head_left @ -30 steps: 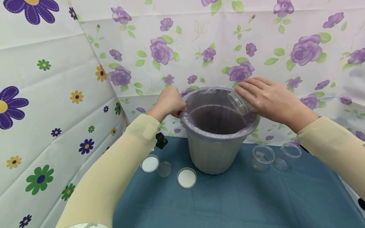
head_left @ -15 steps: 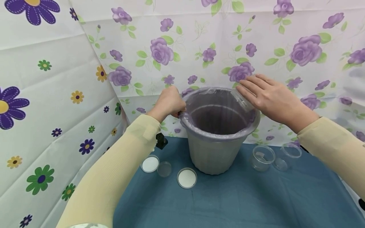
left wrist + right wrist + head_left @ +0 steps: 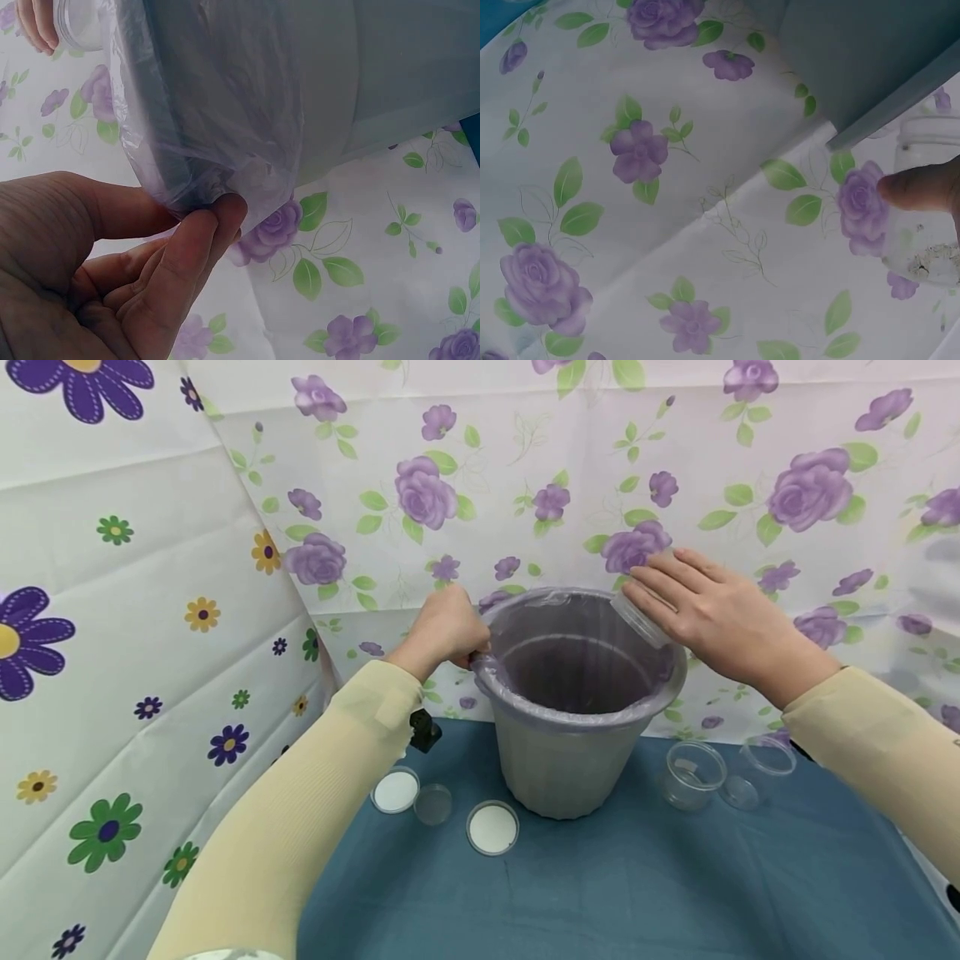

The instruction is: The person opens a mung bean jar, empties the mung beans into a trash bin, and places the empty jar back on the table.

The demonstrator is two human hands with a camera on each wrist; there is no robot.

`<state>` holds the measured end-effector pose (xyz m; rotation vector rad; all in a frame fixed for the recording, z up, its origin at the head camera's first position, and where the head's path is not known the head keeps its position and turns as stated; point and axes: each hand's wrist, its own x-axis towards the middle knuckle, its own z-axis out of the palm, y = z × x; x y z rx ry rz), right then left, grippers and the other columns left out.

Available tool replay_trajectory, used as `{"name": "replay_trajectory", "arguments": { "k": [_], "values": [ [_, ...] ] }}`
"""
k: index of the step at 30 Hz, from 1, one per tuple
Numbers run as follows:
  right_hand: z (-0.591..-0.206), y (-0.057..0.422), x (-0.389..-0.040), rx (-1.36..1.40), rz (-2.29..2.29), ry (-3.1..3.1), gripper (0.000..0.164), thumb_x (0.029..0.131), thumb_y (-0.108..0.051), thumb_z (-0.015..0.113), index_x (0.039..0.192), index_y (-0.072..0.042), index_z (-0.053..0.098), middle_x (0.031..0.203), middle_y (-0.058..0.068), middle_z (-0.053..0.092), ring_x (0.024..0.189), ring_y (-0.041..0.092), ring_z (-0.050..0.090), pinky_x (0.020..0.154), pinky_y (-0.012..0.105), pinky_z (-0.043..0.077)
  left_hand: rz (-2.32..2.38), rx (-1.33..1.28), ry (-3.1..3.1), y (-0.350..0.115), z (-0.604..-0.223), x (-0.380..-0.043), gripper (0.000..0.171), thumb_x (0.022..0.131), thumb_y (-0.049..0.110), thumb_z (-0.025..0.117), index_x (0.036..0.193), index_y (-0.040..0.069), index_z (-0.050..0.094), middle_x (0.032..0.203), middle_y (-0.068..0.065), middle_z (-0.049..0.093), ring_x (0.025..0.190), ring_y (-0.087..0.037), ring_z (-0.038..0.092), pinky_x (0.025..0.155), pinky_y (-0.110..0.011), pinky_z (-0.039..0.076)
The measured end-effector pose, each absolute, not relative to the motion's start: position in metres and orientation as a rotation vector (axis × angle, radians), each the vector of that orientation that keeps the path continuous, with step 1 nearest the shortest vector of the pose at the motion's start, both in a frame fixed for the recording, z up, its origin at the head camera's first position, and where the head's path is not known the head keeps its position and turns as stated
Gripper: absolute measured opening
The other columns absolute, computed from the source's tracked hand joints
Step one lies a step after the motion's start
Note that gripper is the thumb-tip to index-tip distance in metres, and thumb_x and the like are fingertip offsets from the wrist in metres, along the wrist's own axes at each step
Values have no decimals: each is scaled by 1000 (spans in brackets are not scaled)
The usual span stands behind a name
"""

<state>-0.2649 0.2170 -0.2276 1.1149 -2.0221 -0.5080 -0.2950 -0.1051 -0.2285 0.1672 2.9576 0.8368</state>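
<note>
My left hand (image 3: 448, 625) pinches a thin purple plastic bag (image 3: 247, 90) at the left rim of a grey bucket-shaped bin (image 3: 562, 768). The bag lines the bin and folds over its rim. My right hand (image 3: 720, 610) grips a clear plastic cup (image 3: 641, 620), tipped on its side at the bin's right rim. Thumb and fingers lie on opposite sides of the cup. In the right wrist view, the cup (image 3: 922, 217) has dark and pale specks near its base. From the head view, my palm hides most of the cup.
Two clear plastic cups, one upright (image 3: 693, 777) and one beside it (image 3: 757, 772), are right of the bin. On the left lie two round dishes with white discs, one nearer (image 3: 492, 828) and one farther (image 3: 395, 791), with a small clear disc (image 3: 432, 805). Flowered sheets (image 3: 525, 468) hang behind.
My right hand has risen slightly and turned the cup, so its open end shows less from above. The left hand keeps its place on the bin's rim.
</note>
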Motion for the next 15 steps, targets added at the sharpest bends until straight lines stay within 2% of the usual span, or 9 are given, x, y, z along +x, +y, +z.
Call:
{"name": "replay_trajectory", "arguments": {
  "k": [2, 7, 11, 15],
  "values": [
    [-228, 217, -265, 1111, -518, -2033, 84, 65, 16, 74, 140, -5, 41, 139, 17, 48, 131, 33, 42, 112, 47, 29, 838, 161, 2955, -105, -228, -295, 23, 73, 5, 60, 54, 13, 51, 59, -11, 66, 55, -24, 69, 41, -24, 47],
    [-229, 217, -266, 1122, -475, -1993, 78, 68, 14, 72, 138, -5, 45, 135, 17, 52, 126, 34, 47, 107, 48, 36, 842, 145, 2952, -105, -228, -294, 23, 73, 5, 60, 53, 13, 51, 59, -12, 66, 56, -24, 69, 41, -24, 47],
    [-230, 218, -267, 1125, -427, -1995, 78, 67, 14, 72, 138, -5, 45, 134, 17, 53, 126, 34, 47, 108, 48, 35, 833, 152, 2959, -105, -228, -294, 25, 74, 6, 60, 52, 13, 50, 59, -11, 66, 55, -24, 69, 40, -23, 46],
    [-229, 219, -267, 1110, -353, -2021, 89, 59, -3, 85, 138, -4, 45, 133, 18, 53, 124, 35, 49, 105, 48, 39, 828, 171, 2962, -105, -228, -294, 25, 73, 5, 58, 51, 14, 49, 58, -11, 66, 56, -25, 69, 40, -23, 44]
  ]
}}
